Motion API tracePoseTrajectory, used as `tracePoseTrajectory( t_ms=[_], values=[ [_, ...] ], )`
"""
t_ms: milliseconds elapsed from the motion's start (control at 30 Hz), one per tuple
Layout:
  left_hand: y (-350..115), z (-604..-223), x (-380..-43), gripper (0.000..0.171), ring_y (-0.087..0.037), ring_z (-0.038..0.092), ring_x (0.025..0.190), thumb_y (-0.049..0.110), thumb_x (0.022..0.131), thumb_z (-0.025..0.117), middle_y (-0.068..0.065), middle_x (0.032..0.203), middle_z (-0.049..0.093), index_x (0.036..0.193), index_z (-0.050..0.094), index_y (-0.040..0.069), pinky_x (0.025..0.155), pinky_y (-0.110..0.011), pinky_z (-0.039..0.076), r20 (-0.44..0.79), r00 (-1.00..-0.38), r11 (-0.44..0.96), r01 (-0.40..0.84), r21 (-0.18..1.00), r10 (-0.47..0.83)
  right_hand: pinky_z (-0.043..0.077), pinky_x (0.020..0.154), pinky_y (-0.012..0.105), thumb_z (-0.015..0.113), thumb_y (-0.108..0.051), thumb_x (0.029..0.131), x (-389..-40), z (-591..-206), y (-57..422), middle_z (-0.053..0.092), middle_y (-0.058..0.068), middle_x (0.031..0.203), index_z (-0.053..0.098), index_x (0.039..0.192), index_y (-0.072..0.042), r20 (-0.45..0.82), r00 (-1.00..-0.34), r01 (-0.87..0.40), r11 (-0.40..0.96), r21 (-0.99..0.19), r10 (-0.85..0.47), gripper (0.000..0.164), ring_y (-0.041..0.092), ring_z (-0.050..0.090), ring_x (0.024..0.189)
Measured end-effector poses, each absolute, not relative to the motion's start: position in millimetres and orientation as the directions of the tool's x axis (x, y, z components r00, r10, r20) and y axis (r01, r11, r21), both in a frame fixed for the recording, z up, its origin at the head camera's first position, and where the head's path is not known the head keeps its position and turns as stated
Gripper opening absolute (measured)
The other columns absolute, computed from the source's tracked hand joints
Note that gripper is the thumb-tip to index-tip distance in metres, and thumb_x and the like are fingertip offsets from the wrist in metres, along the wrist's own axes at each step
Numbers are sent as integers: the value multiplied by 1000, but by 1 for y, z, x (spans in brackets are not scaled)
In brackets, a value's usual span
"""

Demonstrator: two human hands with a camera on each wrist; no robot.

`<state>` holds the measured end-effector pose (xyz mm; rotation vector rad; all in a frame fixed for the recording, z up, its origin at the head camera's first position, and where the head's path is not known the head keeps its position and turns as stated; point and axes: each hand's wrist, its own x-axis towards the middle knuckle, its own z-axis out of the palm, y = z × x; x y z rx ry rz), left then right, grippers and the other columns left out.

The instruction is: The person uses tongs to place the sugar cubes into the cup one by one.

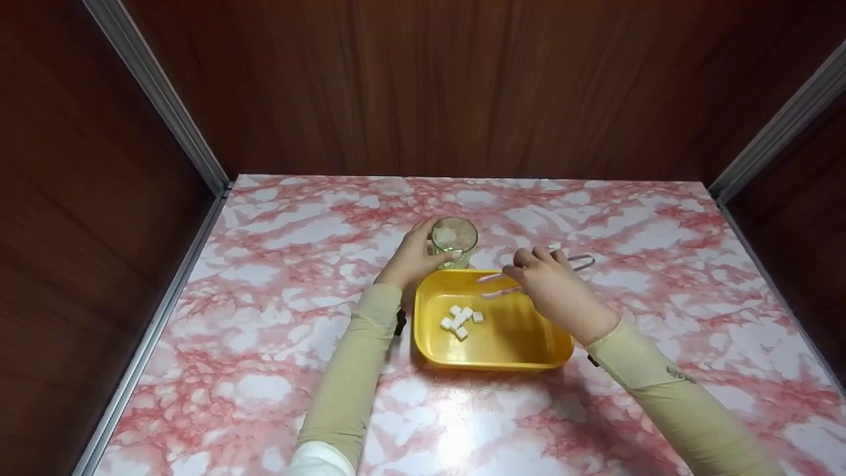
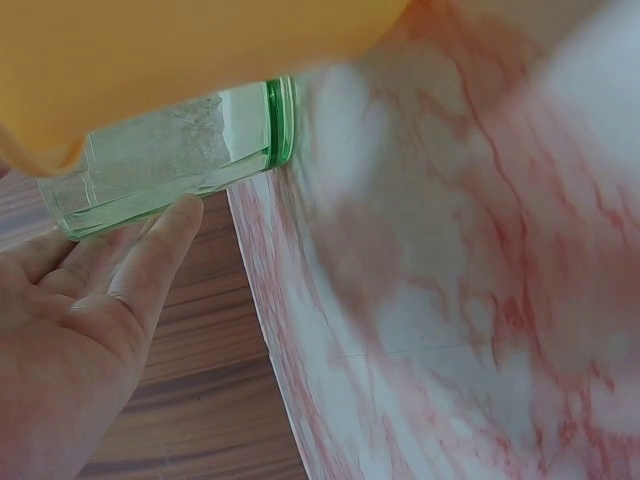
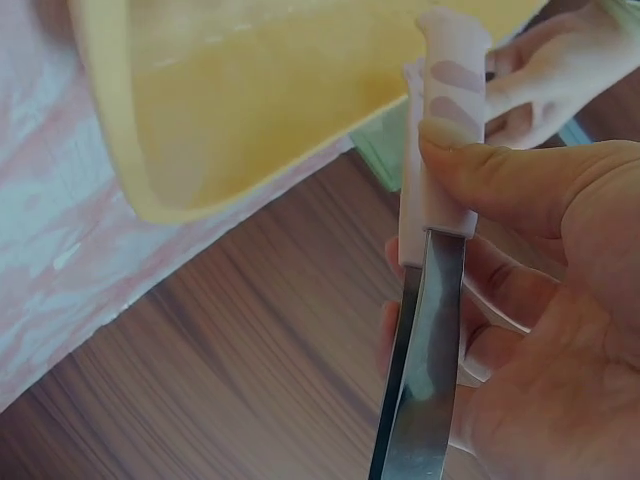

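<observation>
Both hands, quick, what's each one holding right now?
Left hand: closed around the green glass.
Right hand: closed, pinching the pink-and-metal tongs.

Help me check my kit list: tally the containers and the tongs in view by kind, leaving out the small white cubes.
Yellow tray: 1
Green-tinted glass, held by the left hand: 1
Tongs, held in the right hand: 1
Total: 3
</observation>
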<state>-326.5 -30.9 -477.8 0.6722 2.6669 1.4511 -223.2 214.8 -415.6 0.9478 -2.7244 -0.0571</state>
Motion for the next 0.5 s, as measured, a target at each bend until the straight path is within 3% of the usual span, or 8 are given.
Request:
tracePoseTrajectory(
  t_ms=[267, 500],
  values=[
    [-32, -478, -326, 79, -32, 43, 127, 26, 83, 77, -13, 146, 38, 147, 35, 9, 105, -36, 34, 191, -903, 479, 372, 795, 385, 40, 74, 47, 73, 2, 81, -217, -424, 215, 54, 8, 97, 70, 110, -11, 211, -747, -618, 776, 129, -630, 32, 30, 47, 89],
    [-32, -477, -325, 79, -33, 48, 121, 26, 83, 77, -13, 147, 37, 147, 35, 9, 103, -35, 36, 179, -907, 474, 358, 805, 381, 41, 74, 47, 74, 3, 79, -214, -432, 215, 56, 9, 100, 70, 106, -11, 203, -736, -631, 763, 139, -646, 30, 31, 49, 90]
  ],
)
